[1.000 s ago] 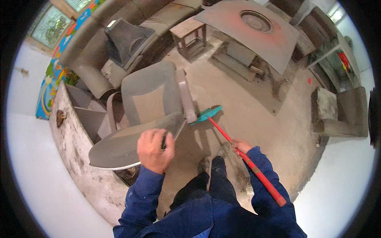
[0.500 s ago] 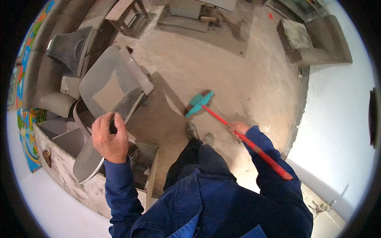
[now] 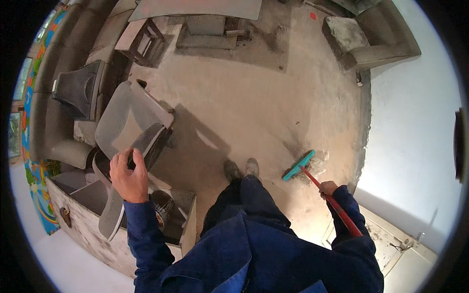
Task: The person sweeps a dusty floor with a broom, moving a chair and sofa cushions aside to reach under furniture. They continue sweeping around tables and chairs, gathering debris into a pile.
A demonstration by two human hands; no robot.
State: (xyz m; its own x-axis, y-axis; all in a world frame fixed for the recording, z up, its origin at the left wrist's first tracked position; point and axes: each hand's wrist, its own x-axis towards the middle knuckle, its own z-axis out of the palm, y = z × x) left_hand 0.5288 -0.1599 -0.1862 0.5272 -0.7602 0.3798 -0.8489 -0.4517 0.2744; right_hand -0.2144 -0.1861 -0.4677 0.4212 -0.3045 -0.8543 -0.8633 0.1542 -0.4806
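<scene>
My right hand point(image 3: 328, 189) is wrapped round the red handle of a broom point(image 3: 345, 215), whose end runs back along my forearm. Its teal head point(image 3: 299, 165) rests on the floor to the right of my feet, beside a patch of pale and dark debris point(image 3: 318, 166). On the left, my left hand point(image 3: 130, 179) is raised with thumb and fingers curled toward each other around a dark spot; what that is cannot be made out. Directly beyond this hand stands a dusty grey armchair-type chair point(image 3: 115, 126), tilted over an open box point(image 3: 190, 215).
A brown sofa point(image 3: 46, 124) lines the left side, with a dark chair part point(image 3: 78, 90) on it. A small wooden stool point(image 3: 139, 41) and a low table point(image 3: 205, 7) stand ahead. An armchair point(image 3: 378, 41) is at far right by the white wall point(image 3: 405, 127).
The broom in my right hand has swung right and nearer, from ahead of my feet to beside the debris. My view has shifted, and my left hand keeps its curled shape.
</scene>
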